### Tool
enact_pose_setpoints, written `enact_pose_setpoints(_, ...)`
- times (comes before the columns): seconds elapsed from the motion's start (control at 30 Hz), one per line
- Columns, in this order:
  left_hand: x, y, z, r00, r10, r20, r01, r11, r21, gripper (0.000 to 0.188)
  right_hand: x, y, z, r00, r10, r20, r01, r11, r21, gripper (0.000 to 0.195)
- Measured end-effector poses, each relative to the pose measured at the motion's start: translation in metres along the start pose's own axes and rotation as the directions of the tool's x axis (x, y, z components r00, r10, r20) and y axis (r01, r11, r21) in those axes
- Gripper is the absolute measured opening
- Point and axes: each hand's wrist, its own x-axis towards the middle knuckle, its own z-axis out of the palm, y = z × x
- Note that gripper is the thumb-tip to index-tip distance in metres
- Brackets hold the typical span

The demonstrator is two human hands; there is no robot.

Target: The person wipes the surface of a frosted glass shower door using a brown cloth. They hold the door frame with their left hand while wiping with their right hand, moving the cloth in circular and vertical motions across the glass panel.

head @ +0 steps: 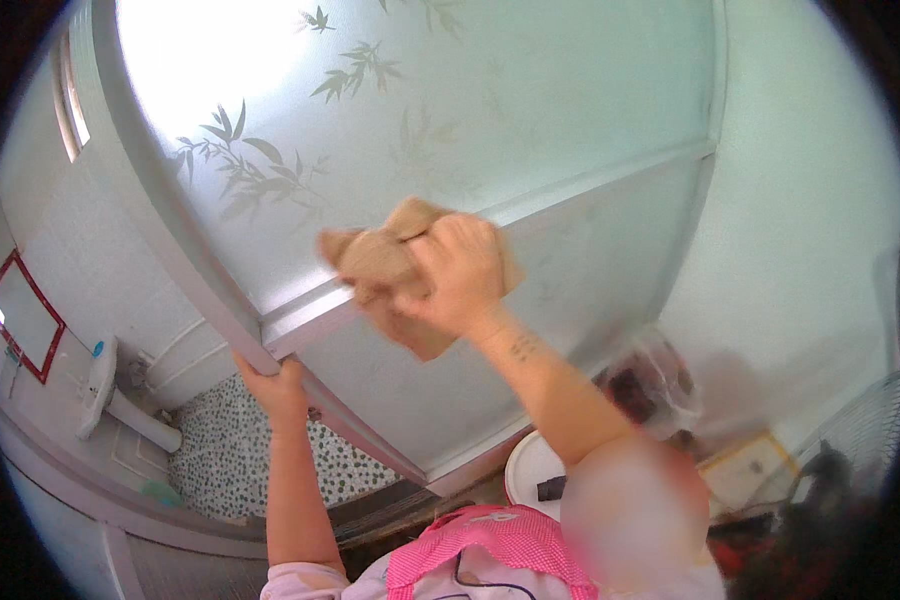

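Observation:
My right hand (459, 270) is closed on a crumpled brown cloth (379, 262). The cloth lies over the middle rail (607, 184) of a door with frosted glass (555, 97), though whether it presses on the rail cannot be told. Leaf patterns (259, 165) decorate the pane, and bright light shines through its upper left. Lower to the left, my left hand (281, 394) grips the edge of the door's pale metal stile (229, 330), with the fingers partly hidden behind it. Below the rail is the door's lower panel (420, 405).
Past the door edge are a pedestal washbasin (105, 382), a red-framed mirror (26, 319) and a pebble-patterned floor (221, 442). At right stand a round white lid or stool top (525, 469) with a dark object on it, a clear plastic bag (664, 375) and a wire fan guard (859, 431).

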Motion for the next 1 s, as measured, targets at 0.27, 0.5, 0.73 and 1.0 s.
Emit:
enact_pose_setpoints(0.27, -0.002, 0.009, 0.008, 0.999, 0.042, -0.029, -0.043, 0.998, -0.054, 0.063, -0.026, 0.165, -0.064, 0.936, 0.266, -0.23, -0.29, 0.954, -0.077, 0.035)
enact_pose_setpoints(0.5, -0.004, 0.006, 0.007, 1.0, 0.009, -0.029, -0.009, 1.0, -0.014, 0.068, -0.028, 0.172, -0.067, 0.917, 0.32, -0.24, -0.352, 0.93, -0.107, 0.032)
enact_pose_setpoints(0.73, -0.008, -0.016, 0.005, 1.0, -0.003, -0.025, 0.002, 0.999, -0.04, 0.069, -0.013, 0.026, -0.005, 0.98, 0.135, -0.144, -0.151, 0.982, -0.113, 0.034)
enact_pose_setpoints(1.0, -0.002, -0.005, 0.009, 0.993, 0.117, -0.018, -0.118, 0.99, -0.078, 0.061, 0.001, -0.074, 0.038, 0.998, -0.044, -0.051, 0.05, 0.991, 0.121, 0.042)
